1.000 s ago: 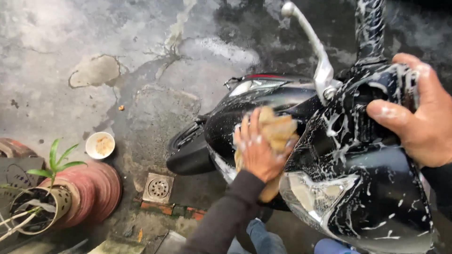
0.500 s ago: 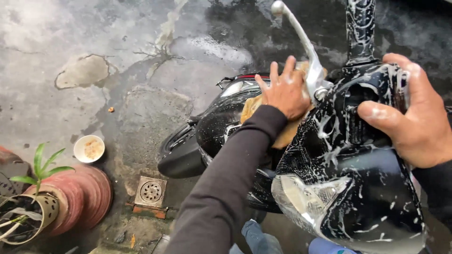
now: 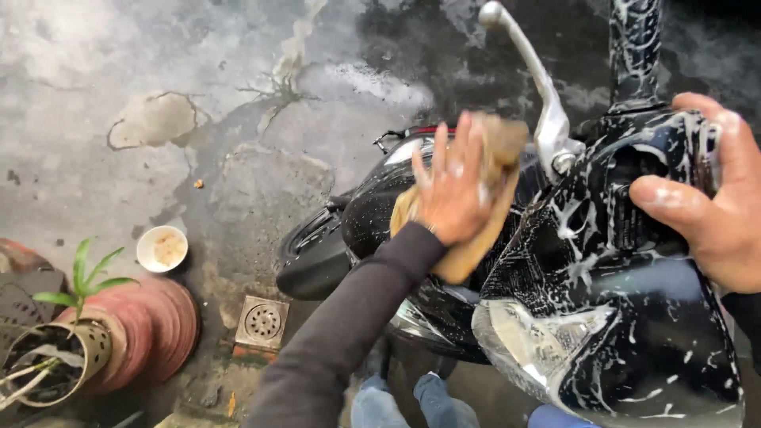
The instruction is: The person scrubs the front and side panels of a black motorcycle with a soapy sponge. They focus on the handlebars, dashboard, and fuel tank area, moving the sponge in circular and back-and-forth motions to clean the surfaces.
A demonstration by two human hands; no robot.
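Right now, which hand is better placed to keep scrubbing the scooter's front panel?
Left. The left hand already presses the tan sponge flat against the soapy black scooter. The right hand has no sponge; it grips the handlebar cover, likely steadying it.

A long dark grey sleeve covers the left arm; blue jeans show below; both hands bare.
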